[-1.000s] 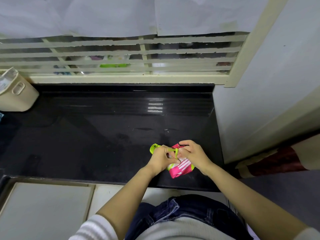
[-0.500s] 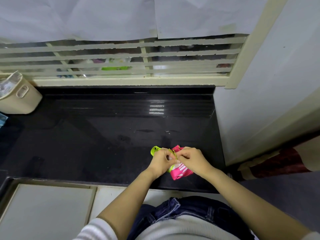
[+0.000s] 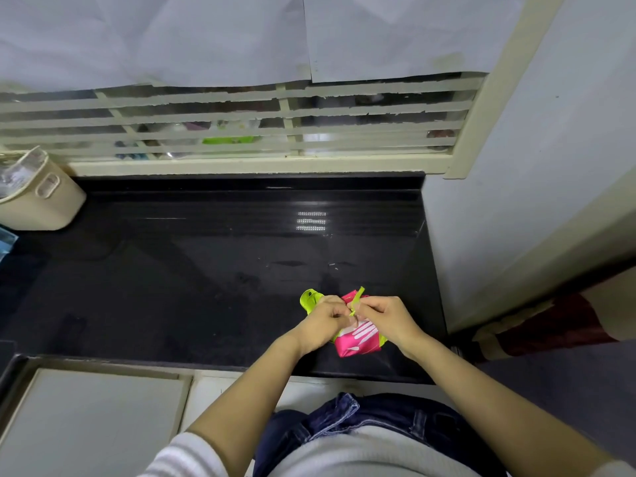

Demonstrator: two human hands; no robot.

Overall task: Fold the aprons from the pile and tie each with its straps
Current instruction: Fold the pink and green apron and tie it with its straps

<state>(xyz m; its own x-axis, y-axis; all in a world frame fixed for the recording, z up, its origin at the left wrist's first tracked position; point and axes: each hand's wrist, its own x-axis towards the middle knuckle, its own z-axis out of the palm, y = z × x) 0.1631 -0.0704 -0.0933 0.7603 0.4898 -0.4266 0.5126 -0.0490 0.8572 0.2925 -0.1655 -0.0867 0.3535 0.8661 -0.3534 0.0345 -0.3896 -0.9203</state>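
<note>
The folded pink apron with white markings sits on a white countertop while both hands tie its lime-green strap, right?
No: the head view shows a glossy black countertop, not white. The folded pink apron does sit on it while the left hand and right hand tie its lime-green strap.

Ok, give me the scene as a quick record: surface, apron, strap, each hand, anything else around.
surface: black counter, below a slatted window
apron: pink folded bundle, lying near the counter's front edge
green strap: loop at bundle's left, one end sticking up
left hand: pinches green strap
right hand: pinches green strap
knot: hidden by fingers
else: cream bin, far left
</note>
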